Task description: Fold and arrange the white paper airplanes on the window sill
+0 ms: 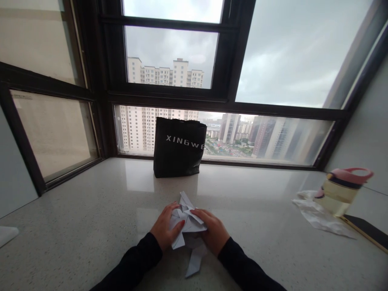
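Note:
A white folded paper piece (186, 226) with several creased flaps lies on the pale speckled counter (91, 226) in front of me. My left hand (165, 230) grips its left side, fingers curled over the paper. My right hand (214, 232) holds its right side, with the fingers pressed on a pointed flap. A long flap of the paper sticks out toward me between my dark sleeves.
A black paper bag (178, 147) with white lettering stands at the back by the window. At the right stand a bottle with a pink lid (342, 192), crumpled clear plastic (318, 216) and a dark flat object (368, 230). A white thing (6, 234) pokes in at the left edge.

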Demonstrator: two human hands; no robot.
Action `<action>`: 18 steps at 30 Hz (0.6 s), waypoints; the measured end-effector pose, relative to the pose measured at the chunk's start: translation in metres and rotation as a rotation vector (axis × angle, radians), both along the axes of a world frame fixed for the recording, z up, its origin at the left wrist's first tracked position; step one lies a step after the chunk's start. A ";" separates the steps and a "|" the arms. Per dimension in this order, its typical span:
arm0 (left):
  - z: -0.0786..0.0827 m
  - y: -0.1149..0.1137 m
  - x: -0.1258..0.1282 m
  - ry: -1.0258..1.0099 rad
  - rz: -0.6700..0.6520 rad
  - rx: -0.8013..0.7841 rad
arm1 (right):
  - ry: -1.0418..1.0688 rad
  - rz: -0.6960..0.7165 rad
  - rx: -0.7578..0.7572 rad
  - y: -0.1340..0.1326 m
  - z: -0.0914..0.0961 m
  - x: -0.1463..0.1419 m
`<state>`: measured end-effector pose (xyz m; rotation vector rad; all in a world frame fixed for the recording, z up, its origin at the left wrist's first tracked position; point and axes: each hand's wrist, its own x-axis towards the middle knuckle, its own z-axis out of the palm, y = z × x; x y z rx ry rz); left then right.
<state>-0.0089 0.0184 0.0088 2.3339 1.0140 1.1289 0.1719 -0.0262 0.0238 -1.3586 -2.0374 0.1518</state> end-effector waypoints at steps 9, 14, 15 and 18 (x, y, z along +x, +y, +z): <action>0.018 0.013 -0.018 -0.184 0.204 0.073 | 0.111 0.184 0.188 -0.021 0.023 -0.009; 0.018 0.016 -0.023 -0.030 0.322 -0.061 | 0.005 -0.003 -0.032 -0.016 0.015 -0.010; 0.018 0.014 -0.022 0.016 0.336 -0.092 | 0.004 -0.115 -0.046 -0.012 0.011 -0.008; 0.012 0.006 -0.014 0.129 0.285 -0.142 | -0.045 -0.333 -0.126 -0.003 -0.003 -0.001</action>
